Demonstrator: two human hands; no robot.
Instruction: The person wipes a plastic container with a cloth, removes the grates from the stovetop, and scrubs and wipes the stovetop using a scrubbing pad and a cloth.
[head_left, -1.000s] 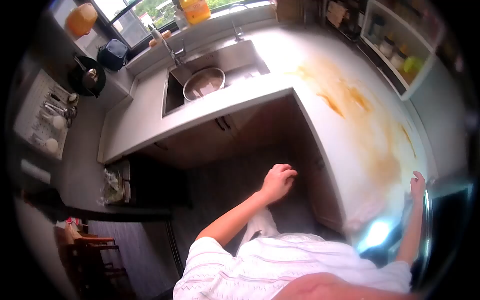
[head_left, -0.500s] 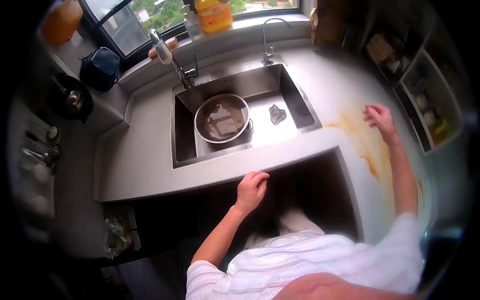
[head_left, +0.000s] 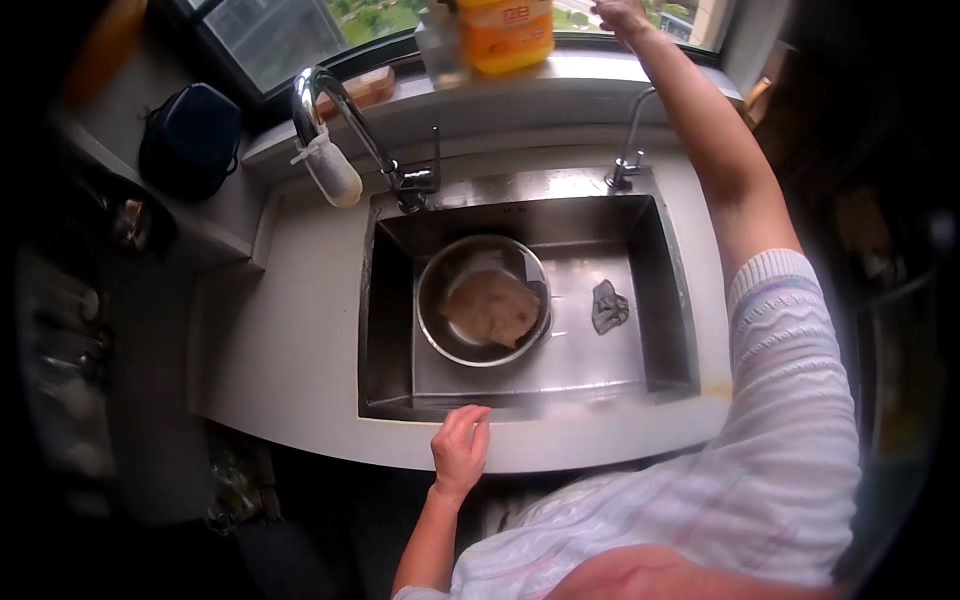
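My left hand (head_left: 461,452) has fingers loosely curled, empty; on the right hand (head_left: 622,17), cropped, I can't tell. The jug (head_left: 508,38) on the sill (head_left: 590,67) is likely heavy, slick; I'd clasp its sides.

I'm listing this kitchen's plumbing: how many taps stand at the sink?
2: a large tap behind the sink's left part, and a slim tap near its right back corner.
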